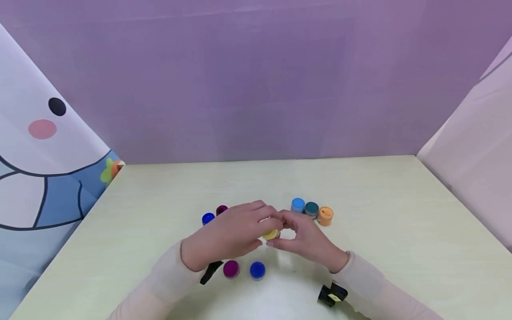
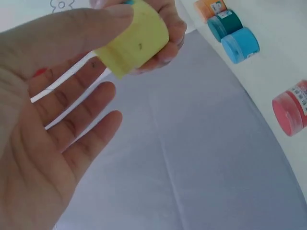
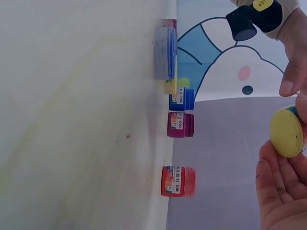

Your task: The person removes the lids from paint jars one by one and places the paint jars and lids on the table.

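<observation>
Both hands meet over the middle of the table around a small yellow paint jar [image 1: 271, 234], raised off the surface. My left hand [image 1: 240, 226] reaches over it from the left. In the left wrist view the left thumb lies across the jar's yellow end [image 2: 144, 40], while several other left fingers stay spread below it. From the right, my right hand [image 1: 308, 240] grips the jar between thumb and fingers. Its round yellow face [image 3: 286, 132] shows in the right wrist view. Part of the jar is hidden by the fingers.
Right of the hands stand light blue [image 1: 298, 205], dark green [image 1: 311, 209] and orange [image 1: 325, 216] paint jars. Purple [image 1: 231, 269] and blue [image 1: 258, 270] jars stand in front. Behind the left hand are dark blue [image 1: 208, 218] and magenta [image 1: 222, 210] jars. A red jar [image 3: 178, 181] shows in the right wrist view.
</observation>
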The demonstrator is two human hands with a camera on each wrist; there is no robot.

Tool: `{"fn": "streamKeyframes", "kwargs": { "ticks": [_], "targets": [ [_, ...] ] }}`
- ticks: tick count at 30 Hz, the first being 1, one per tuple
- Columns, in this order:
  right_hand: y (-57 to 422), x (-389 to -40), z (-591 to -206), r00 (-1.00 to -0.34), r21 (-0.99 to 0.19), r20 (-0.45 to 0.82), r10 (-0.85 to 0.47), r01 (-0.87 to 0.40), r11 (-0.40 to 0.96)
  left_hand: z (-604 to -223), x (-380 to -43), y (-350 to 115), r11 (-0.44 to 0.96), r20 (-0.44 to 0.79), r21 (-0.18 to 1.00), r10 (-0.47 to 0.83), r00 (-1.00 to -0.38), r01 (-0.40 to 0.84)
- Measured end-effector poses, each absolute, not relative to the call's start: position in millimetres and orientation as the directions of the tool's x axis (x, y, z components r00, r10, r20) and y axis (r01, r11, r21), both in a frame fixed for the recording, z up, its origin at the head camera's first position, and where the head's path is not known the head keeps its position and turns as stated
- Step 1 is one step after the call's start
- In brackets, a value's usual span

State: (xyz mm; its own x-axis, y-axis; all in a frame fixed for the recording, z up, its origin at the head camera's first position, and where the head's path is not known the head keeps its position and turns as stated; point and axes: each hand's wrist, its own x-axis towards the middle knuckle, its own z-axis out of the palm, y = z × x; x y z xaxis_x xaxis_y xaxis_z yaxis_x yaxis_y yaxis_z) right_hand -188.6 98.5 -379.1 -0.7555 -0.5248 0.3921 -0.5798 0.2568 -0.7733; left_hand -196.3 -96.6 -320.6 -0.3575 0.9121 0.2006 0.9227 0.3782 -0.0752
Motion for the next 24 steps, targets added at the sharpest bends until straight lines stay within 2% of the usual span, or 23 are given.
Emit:
{"fn": "streamKeyframes", "kwargs": {
  "ticks": [3,5,13,24],
  "targets": [
    [100.8,-194.1,-391.0,-0.747,-0.776,0.386,-0.541,-0.58,0.248,-322.4,-196.1,-95.4,0.343,0.242,-0.13,0.921,-0.306,0.93],
    [101.9,-196.7,-396.8,-0.742,-0.782,0.38,-0.552,-0.577,0.237,-323.3,-196.0,-95.0,0.34,0.251,-0.162,0.922,-0.294,0.926],
    [102.2,-198.0,-400.0,-0.73,-0.799,0.376,-0.571,-0.568,0.2,-324.2,-195.1,-95.6,0.349,0.223,-0.183,0.925,-0.307,0.919],
    [101.4,-200.4,-397.5,-0.723,-0.835,0.31,-0.617,-0.518,0.188,-322.8,-198.5,-98.4,0.386,0.212,-0.126,0.91,-0.355,0.914]
  ]
}}
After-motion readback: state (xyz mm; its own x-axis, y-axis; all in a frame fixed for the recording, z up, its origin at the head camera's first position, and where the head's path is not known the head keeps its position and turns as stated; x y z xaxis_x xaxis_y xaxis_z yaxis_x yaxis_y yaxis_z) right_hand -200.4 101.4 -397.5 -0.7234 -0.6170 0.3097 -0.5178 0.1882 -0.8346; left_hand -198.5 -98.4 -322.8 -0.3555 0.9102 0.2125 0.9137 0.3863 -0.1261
